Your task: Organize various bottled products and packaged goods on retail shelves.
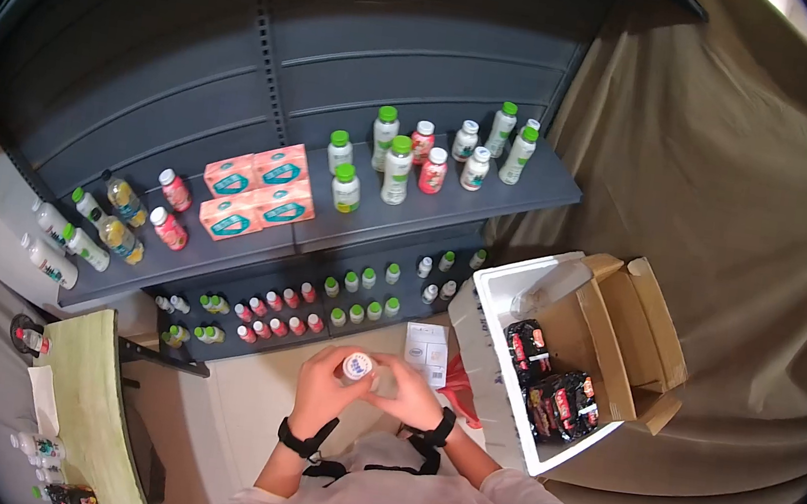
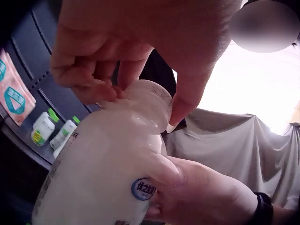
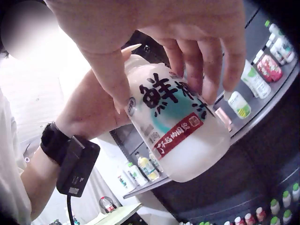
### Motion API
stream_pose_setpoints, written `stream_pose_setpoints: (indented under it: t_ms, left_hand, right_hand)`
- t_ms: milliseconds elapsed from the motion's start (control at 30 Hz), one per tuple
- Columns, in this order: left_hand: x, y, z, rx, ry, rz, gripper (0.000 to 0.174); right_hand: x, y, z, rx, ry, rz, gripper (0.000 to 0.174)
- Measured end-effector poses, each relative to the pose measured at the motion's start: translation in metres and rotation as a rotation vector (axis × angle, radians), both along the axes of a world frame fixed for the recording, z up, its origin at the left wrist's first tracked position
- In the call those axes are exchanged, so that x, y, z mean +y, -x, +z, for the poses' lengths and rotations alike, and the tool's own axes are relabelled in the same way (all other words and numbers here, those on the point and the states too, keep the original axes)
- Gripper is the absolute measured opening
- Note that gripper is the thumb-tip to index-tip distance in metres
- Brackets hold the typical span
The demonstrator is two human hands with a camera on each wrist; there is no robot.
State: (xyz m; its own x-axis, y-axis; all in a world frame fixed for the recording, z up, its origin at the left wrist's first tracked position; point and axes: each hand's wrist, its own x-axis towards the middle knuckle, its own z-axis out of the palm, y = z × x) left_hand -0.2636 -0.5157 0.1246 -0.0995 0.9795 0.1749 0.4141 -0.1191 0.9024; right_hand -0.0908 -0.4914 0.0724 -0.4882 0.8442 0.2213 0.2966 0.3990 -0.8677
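Both hands are on one white plastic bottle [image 3: 187,150] with dark lettering and a red label strip, in front of the person's chest. My left hand [image 1: 324,391] pinches the white cap [image 1: 357,365] between thumb and fingers, as the left wrist view shows at the bottle's neck [image 2: 140,115]. Around the upper body of the bottle curl the fingers and thumb of my right hand [image 1: 410,394]. In the right wrist view the bottle leans, base toward the lower right, and the fingers partly cover its lettering.
Ahead stands a dark shelf [image 1: 252,252] bearing bottles and pink boxes [image 1: 260,192], with more bottles on a lower shelf [image 1: 353,332]. To the right, a white foam box [image 1: 539,458] holds black packets and adjoins a cardboard box [image 1: 650,333]. A wooden table [image 1: 90,385] is at left.
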Motion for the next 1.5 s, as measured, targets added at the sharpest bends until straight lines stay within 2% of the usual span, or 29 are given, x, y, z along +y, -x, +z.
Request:
stream_pose_setpoints:
  t_ms: [200,333,467,533,667,733,800,867,933,967,1067,1133,1267,1333,1367,1500]
  left_hand:
    - [0.101,-0.086,0.006,0.017,-0.022,-0.111,0.032]
    - [0.165,-0.119,0.011,0.032,0.018,-0.147,0.030]
    - [0.237,-0.139,0.005,-0.013,0.006,-0.267,0.027]
    - [0.275,-0.147,-0.003,-0.110,0.013,-0.295,0.027]
    - [0.340,-0.157,-0.019,-0.191,0.038,-0.362,0.028]
    - [0.370,-0.168,-0.040,-0.208,0.006,-0.494,0.030]
    - [0.396,-0.190,-0.054,-0.187,-0.061,-0.570,0.032]
    - [0.418,-0.205,-0.063,-0.111,-0.049,-0.677,0.044]
    - [0.436,-0.227,-0.062,0.021,-0.104,-0.710,0.050]
    - [0.446,-0.237,-0.062,0.049,-0.037,-0.754,0.057]
    - [0.486,-0.270,-0.089,0.062,-0.078,-0.791,0.059]
    - [0.516,-0.294,-0.109,0.000,-0.007,-0.791,0.062]
    - [0.555,-0.331,-0.142,-0.053,0.134,-0.767,0.066]
    - [0.562,-0.344,-0.134,-0.043,0.197,-0.752,0.067]
    - [0.576,-0.351,-0.155,-0.158,0.195,-0.767,0.066]
    - [0.586,-0.361,-0.152,-0.073,0.222,-0.739,0.065]
  right_hand:
    - [0.078,-0.087,0.006,-0.020,-0.064,-0.153,0.066]
    - [0.137,-0.119,0.009,-0.091,-0.128,-0.240,0.068]
    - [0.196,-0.137,0.013,0.016,-0.092,-0.348,0.064]
    - [0.224,-0.148,0.017,0.078,-0.112,-0.411,0.065]
    - [0.283,-0.176,0.006,0.234,0.008,-0.527,0.065]
    - [0.308,-0.190,0.008,0.259,0.002,-0.565,0.065]
    - [0.331,-0.205,0.015,0.200,-0.017,-0.630,0.065]
    - [0.352,-0.219,0.019,0.134,-0.007,-0.686,0.068]
    - [0.378,-0.233,0.005,0.187,-0.016,-0.752,0.068]
    - [0.392,-0.241,-0.006,0.205,-0.019,-0.784,0.067]
    - [0.425,-0.265,-0.025,0.180,-0.013,-0.881,0.065]
    - [0.452,-0.278,-0.045,0.190,-0.102,-0.946,0.063]
    - [0.495,-0.304,-0.067,0.059,-0.004,-1.001,0.067]
    - [0.512,-0.311,-0.073,0.049,-0.020,-1.023,0.067]
    - [0.522,-0.314,-0.075,0.041,-0.029,-1.033,0.067]
    - [0.555,-0.323,-0.097,0.040,-0.060,-1.064,0.067]
